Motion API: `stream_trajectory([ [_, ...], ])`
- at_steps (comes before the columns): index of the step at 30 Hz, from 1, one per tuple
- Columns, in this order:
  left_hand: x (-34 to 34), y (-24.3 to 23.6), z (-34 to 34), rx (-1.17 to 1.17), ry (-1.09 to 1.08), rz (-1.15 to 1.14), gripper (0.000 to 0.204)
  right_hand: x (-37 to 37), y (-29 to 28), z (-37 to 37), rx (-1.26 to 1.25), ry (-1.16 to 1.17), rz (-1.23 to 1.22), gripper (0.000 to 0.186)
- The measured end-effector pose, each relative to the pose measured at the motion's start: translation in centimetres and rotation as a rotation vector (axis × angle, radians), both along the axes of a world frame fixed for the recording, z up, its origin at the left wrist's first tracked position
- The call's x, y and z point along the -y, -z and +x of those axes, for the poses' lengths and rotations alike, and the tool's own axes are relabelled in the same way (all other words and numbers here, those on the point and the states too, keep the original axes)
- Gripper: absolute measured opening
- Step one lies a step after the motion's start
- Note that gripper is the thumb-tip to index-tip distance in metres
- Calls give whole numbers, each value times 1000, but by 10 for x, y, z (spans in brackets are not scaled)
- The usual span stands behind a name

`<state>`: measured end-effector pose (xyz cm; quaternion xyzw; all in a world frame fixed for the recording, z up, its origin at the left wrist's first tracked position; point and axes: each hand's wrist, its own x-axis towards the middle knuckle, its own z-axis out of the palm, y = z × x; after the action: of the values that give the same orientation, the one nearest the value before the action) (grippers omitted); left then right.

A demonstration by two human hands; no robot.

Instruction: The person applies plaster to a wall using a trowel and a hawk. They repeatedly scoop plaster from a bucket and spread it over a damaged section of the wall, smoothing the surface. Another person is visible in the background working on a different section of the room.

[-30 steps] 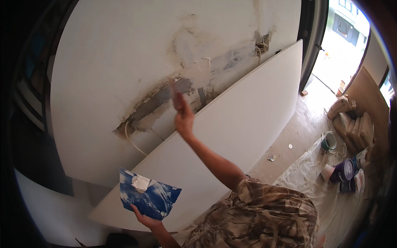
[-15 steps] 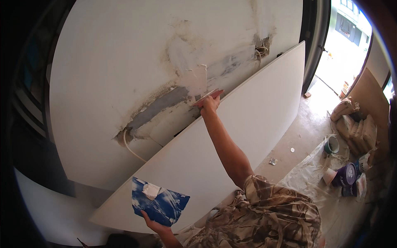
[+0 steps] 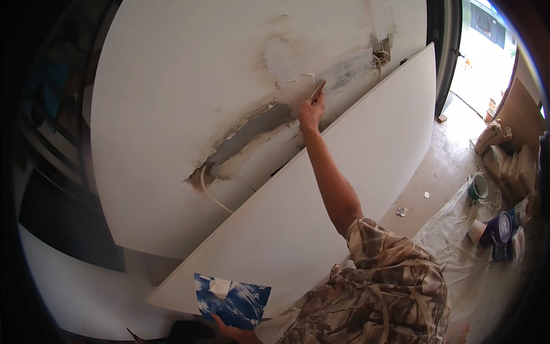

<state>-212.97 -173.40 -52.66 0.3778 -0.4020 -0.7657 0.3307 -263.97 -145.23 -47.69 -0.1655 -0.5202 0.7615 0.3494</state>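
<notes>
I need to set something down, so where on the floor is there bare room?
Bare floor runs between the white panel and the plastic sheet, broken by a small scrap and white disc. Far right is crowded: sacks, green bucket and purple tub.

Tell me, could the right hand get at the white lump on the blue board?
Probably yes: the white lump lies uncovered on the blue board in the left hand, and nothing visible blocks the right hand, though it holds a flat tool at the wall.
</notes>
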Motion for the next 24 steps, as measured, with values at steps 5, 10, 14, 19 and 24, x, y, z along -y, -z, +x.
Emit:
stream_trajectory([
  [5,-7,-8,6,-45,104,-203,70,22,-12,-1,-178,107,284,56],
  [10,40,8,-16,-91,127,22,69,116,48,54,-370,252,696,58],
  [14,45,-9,-27,-245,311,-5,68,152,60,129,-421,-209,668,60],
  [19,47,-4,-28,-313,367,50,67,104,65,106,-339,-66,382,59],
  [24,41,8,-20,-244,250,69,66,70,58,31,-120,94,152,57],
])
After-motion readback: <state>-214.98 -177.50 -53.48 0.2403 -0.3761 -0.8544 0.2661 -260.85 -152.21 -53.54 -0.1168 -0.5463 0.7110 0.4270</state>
